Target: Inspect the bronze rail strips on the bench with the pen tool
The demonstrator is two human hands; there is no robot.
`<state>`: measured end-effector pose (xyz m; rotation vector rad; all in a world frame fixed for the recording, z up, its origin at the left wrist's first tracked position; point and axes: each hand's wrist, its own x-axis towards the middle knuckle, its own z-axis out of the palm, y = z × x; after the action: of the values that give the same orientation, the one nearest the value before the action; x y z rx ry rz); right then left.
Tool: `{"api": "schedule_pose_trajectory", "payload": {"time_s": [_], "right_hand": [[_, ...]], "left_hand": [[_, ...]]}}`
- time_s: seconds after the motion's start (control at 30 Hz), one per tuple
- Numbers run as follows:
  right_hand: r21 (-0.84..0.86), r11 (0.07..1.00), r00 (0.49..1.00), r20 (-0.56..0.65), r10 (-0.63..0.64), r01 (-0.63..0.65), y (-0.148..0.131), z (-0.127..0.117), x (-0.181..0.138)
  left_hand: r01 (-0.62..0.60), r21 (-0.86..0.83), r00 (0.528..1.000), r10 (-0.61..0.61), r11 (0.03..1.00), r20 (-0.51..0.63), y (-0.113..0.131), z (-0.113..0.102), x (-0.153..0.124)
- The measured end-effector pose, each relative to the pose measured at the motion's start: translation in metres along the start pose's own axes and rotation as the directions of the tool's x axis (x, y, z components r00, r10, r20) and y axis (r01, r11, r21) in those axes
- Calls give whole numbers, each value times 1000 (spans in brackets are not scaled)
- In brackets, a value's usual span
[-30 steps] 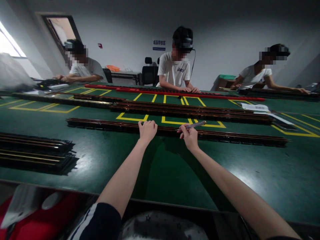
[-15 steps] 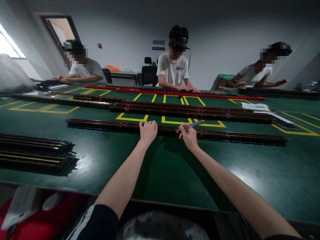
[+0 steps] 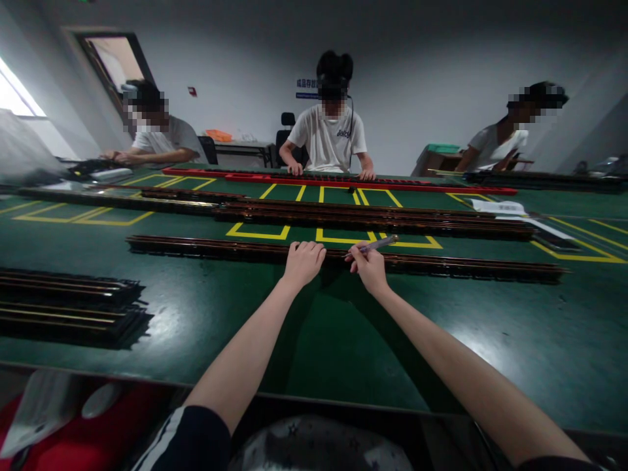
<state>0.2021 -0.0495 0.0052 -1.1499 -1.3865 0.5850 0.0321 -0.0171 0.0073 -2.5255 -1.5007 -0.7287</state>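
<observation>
A long dark strip (image 3: 466, 266) with coppery lines along it lies crosswise on the green table. My left hand (image 3: 304, 265) is on it just left of its middle, fingers curled over the far edge; their tips are hidden. A little to the right, my right hand (image 3: 370, 269) pinches a slim pen-shaped tool (image 3: 379, 243), grey-purple with a shiny end. The tool slants, its thin tip pointing down and left at the strip. Whether the tip touches the strip I cannot tell.
Beyond lie a bundle of similar strips (image 3: 373, 218) and a long red tray (image 3: 417, 186). More strips (image 3: 59, 320) are stacked at the near left. Yellow tape outlines (image 3: 258, 234) mark the green table (image 3: 343, 353). Several people (image 3: 333, 134) sit opposite. White paper (image 3: 498, 207) lies at right.
My left hand has slid right along the strip, closer to my right hand. My right hand keeps the tool in nearly the same spot. The person opposite has spread their hands apart.
</observation>
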Motion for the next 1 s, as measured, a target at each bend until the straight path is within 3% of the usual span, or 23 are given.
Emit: {"api": "schedule_pose_trajectory", "payload": {"time_s": [0.17,0.47,1.0], "right_hand": [[-4,1000,1000,-4,0,0,-1,0,0],[-8,1000,1000,-12,1,-1,-2,-1,-2],[5,1000,1000,17,-12,12,-3,1,-1]], "left_hand": [[18,31,1000,-18,999,-2,2,-1,1],[104,-57,994,-102,993,37,1,-4,8],[138,-47,990,-140,989,-27,-7,-4,6]]}}
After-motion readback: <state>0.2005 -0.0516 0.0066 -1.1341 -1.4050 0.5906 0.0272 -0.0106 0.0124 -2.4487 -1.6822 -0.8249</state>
